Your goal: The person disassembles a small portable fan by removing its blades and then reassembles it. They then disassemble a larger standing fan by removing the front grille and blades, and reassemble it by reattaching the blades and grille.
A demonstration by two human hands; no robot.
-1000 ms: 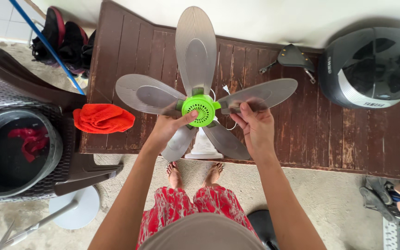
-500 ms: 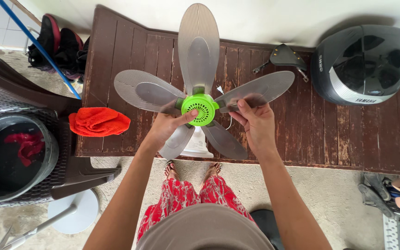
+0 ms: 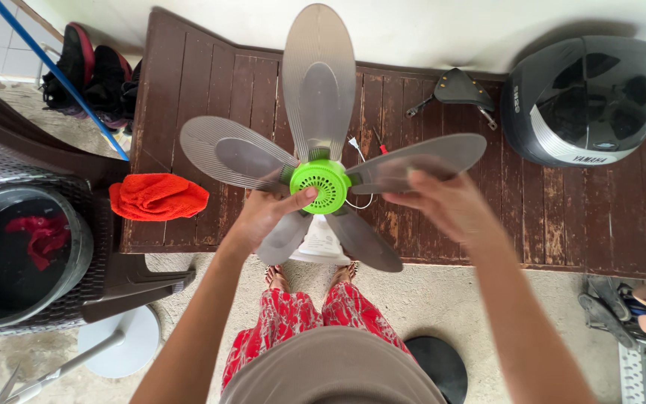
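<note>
Fan [image 3: 321, 176]: small, grey blades, bright green middle, held up over the dark wooden bench [image 3: 188, 90], just past both hands.
Left hand [image 3: 263, 217]: wrapped under the fan, thumb pressed on the green hub [image 3: 324, 185]. Holding the fan.
Right hand [image 3: 446, 203]: fingers spread wide and flat on the right blade [image 3: 420, 158], resting on it, not closed around it.
Nearer hand: left one, right at the middle; right one out along a blade.
Blade lines: top blade [image 3: 319, 75] points straight away; right blade runs sideways, out past the right hand; two short-looking blades point back toward the body.
White wire [image 3: 357, 146]: thin, hanging by the hub, close to the bench.
Orange cloth [image 3: 157, 196]: bunched on the left end of the bench, well apart from the fan.
Helmet [image 3: 585, 101]: black and grey, far right on the bench.
Bucket [image 3: 20, 254]: dark, on the left, red cloth inside.
Legs: red patterned trousers, bare feet under the bench edge.
</note>
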